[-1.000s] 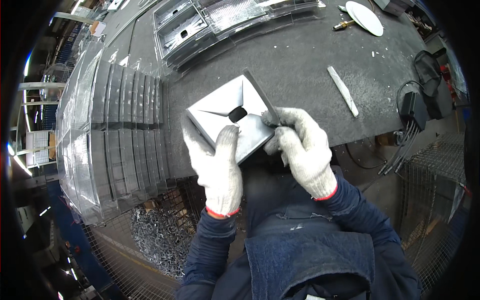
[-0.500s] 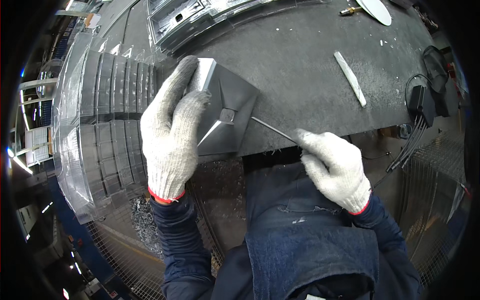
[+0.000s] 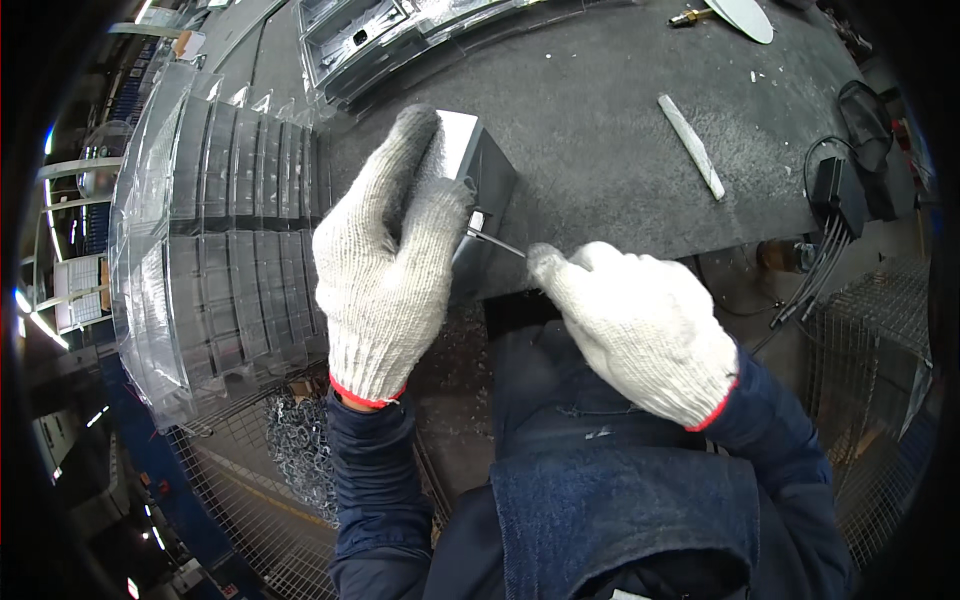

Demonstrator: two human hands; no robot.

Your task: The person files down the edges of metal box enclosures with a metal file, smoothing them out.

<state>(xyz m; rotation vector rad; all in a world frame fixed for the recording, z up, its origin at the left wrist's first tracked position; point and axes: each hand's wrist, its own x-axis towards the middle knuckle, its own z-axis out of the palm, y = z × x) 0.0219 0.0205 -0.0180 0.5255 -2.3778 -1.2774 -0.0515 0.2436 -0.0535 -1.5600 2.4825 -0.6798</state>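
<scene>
My left hand (image 3: 385, 260), in a white knit glove with grey fingertips, grips a boxy grey metal part (image 3: 492, 178) near the table's front edge. The part is tilted, its bright face (image 3: 458, 140) turned up beside my fingers; much of it is hidden behind the glove. My right hand (image 3: 640, 325), gloved alike, is closed round a thin metal rod-like tool (image 3: 500, 243). The far end of that tool meets the square opening (image 3: 478, 219) in the side of the part. Whether it touches the inside, I cannot tell.
Nested clear plastic trays (image 3: 215, 230) stand at the left. Another tray (image 3: 370, 45) lies at the back. On the grey table (image 3: 590, 130) are a white stick (image 3: 692, 148) and a white disc (image 3: 745, 18). A black box with cables (image 3: 838, 195) sits at the right edge.
My left hand has shifted right and tipped the metal part, turning its opening aside. My right hand has moved left, bringing the tool's end from beside the part to its opening.
</scene>
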